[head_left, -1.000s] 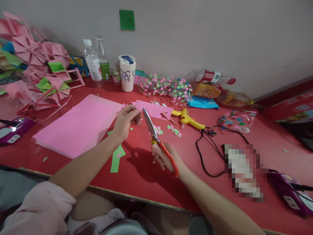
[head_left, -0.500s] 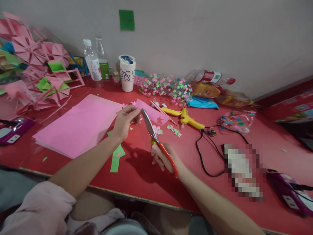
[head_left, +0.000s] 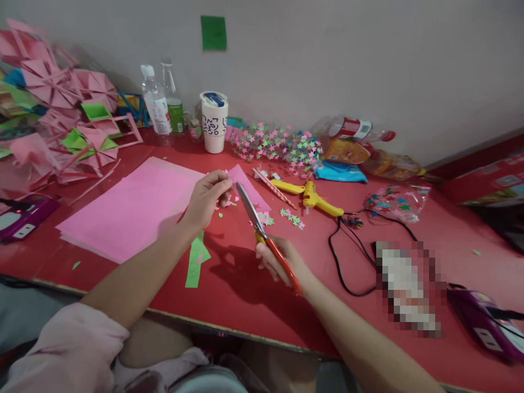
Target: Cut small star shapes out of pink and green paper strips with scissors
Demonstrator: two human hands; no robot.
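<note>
My left hand point(head_left: 209, 197) is closed in a pinch at the edge of a small piece of pink paper point(head_left: 248, 185), which slants away behind the scissors. Part of a star-shaped gap shows near the paper's lower end. In my right hand point(head_left: 273, 261) is a pair of scissors point(head_left: 280, 263) with red handles, fingers wrapped round the grips. The blades point(head_left: 250, 206) look closed and point up toward my left fingertips, in front of the pink paper. Little pink and green paper stars point(head_left: 291, 217) lie beyond the blades. Green paper scraps point(head_left: 194, 267) rest below my left hand.
Pink sheets point(head_left: 135, 207) lie at left, beside folded pink paper shapes point(head_left: 49, 82). A white tumbler point(head_left: 214, 123) and bottles point(head_left: 158, 109) stand by the wall. A yellow glue gun point(head_left: 321, 202) with a black cord point(head_left: 333, 256) lies at right, near a star-filled bag point(head_left: 397, 203).
The small pink paper has turned and looks narrower, its star-shaped gap less visible. My left hand has shifted slightly left; the scissors have barely moved.
</note>
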